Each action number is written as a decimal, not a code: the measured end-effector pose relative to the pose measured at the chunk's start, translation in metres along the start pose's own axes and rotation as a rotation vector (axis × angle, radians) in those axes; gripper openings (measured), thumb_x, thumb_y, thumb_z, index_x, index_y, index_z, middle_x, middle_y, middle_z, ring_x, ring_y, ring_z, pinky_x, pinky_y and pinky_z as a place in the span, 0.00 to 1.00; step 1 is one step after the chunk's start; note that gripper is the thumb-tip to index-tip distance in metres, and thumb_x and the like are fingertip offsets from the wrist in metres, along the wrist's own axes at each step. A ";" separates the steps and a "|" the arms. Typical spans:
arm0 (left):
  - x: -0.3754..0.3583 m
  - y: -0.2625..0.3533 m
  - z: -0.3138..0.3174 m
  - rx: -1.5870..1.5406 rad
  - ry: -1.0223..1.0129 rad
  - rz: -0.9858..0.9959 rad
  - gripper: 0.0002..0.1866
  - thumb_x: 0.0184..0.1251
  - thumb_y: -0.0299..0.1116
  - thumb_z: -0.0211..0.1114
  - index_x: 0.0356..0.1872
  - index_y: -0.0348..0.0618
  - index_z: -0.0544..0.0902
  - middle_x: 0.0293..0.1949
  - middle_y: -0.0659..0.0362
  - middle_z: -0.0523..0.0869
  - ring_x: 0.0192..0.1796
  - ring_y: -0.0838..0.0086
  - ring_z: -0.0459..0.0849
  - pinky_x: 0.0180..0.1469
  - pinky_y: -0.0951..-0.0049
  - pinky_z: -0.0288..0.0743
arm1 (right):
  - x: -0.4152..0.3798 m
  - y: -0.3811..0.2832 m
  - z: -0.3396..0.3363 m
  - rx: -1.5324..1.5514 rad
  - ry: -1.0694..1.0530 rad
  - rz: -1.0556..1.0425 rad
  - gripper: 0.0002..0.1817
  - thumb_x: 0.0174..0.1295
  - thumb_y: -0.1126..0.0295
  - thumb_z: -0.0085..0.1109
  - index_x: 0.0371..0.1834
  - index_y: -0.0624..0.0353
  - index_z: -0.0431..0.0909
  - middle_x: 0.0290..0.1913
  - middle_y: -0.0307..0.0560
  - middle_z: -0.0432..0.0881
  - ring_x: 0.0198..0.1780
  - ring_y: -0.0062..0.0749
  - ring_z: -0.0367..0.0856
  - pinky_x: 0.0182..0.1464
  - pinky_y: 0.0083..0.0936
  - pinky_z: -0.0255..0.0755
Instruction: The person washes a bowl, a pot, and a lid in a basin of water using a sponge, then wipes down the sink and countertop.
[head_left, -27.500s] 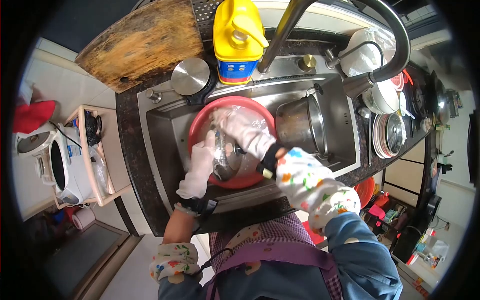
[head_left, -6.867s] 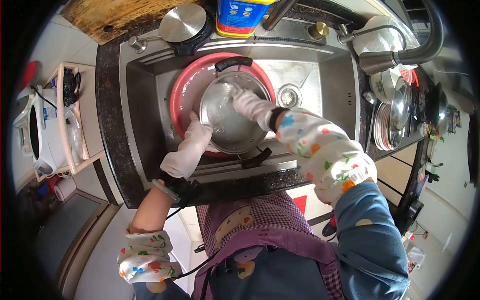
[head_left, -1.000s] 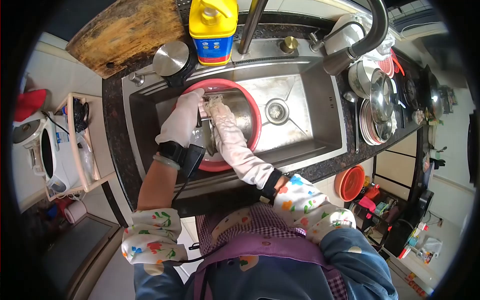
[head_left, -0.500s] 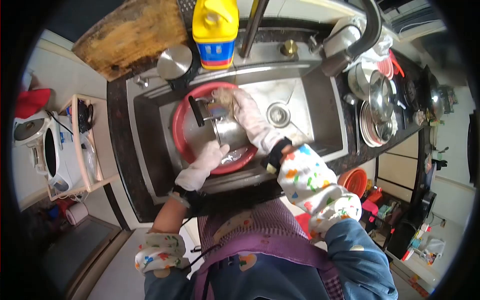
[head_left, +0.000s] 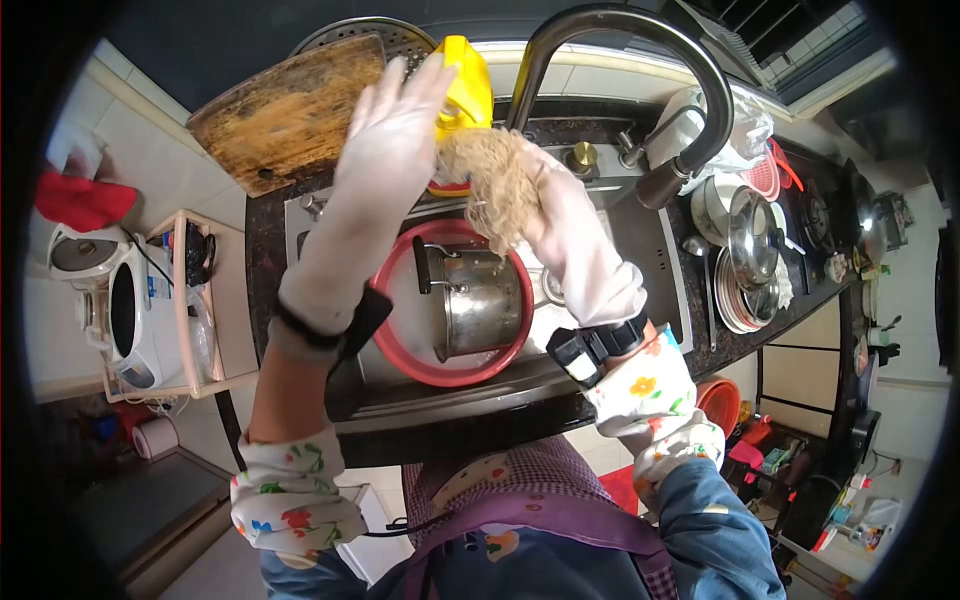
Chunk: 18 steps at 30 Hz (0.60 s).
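Note:
My right hand (head_left: pixel 560 205), in a whitish glove, grips a tan stringy scrubber (head_left: pixel 492 180) above the sink. Raised in front of the cutting board and the yellow jug (head_left: pixel 467 85), my gloved left hand (head_left: pixel 395 140) has its fingers stretched out and holds nothing. Below both hands a steel pot (head_left: pixel 482 310) with a black handle lies tilted on its side in a red basin (head_left: pixel 455 376). Cloudy water shows in the basin, which stands in the sink (head_left: pixel 640 250). The jug's lower part is mostly hidden by my hands and the scrubber.
A dark faucet (head_left: pixel 625 15) arches over the sink's back right. Stacked plates (head_left: pixel 733 300) and a glass lid (head_left: pixel 752 240) are on the right counter. A wooden cutting board (head_left: pixel 275 120) leans at the back left. On the left is a pinkish shelf rack (head_left: pixel 185 300).
Both hands have risen out of the basin, away from the pot. The scrubber came up in my right hand, and my left hand let go of the pot and opened.

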<state>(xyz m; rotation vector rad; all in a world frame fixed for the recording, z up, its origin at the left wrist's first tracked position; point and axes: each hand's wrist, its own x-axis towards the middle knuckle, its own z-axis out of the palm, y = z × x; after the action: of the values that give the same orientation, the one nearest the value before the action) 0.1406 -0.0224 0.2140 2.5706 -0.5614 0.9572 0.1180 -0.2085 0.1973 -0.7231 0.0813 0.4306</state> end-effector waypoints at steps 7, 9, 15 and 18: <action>0.002 0.003 0.024 -0.231 -0.095 0.051 0.29 0.56 0.20 0.50 0.62 0.50 0.70 0.65 0.57 0.69 0.68 0.66 0.64 0.72 0.63 0.49 | 0.022 0.003 0.012 0.105 0.038 -0.068 0.18 0.70 0.71 0.35 0.58 0.66 0.66 0.52 0.55 0.77 0.49 0.42 0.80 0.49 0.38 0.77; 0.002 0.006 0.020 -0.194 -0.129 0.074 0.30 0.56 0.20 0.50 0.64 0.50 0.68 0.66 0.57 0.67 0.69 0.66 0.62 0.72 0.62 0.48 | 0.017 0.002 0.015 0.113 0.050 -0.068 0.18 0.70 0.72 0.35 0.58 0.66 0.66 0.53 0.55 0.76 0.49 0.42 0.80 0.49 0.38 0.77; -0.006 -0.002 0.028 -0.328 -0.125 0.005 0.34 0.55 0.15 0.49 0.67 0.49 0.63 0.68 0.56 0.63 0.71 0.66 0.58 0.72 0.62 0.48 | 0.001 0.003 0.012 0.004 0.037 -0.117 0.16 0.69 0.73 0.40 0.57 0.67 0.67 0.53 0.52 0.76 0.51 0.34 0.79 0.52 0.26 0.76; -0.053 0.005 0.001 -0.438 -0.043 -0.214 0.31 0.57 0.19 0.51 0.65 0.45 0.65 0.64 0.49 0.68 0.67 0.61 0.65 0.68 0.64 0.57 | -0.011 0.015 -0.016 -0.268 0.026 -0.201 0.15 0.70 0.71 0.39 0.55 0.64 0.70 0.47 0.50 0.79 0.46 0.37 0.80 0.47 0.29 0.77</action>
<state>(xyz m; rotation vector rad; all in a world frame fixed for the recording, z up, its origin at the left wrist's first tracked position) 0.1021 -0.0146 0.1785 2.2062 -0.4377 0.6266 0.1034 -0.2125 0.1783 -0.9909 -0.0254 0.2409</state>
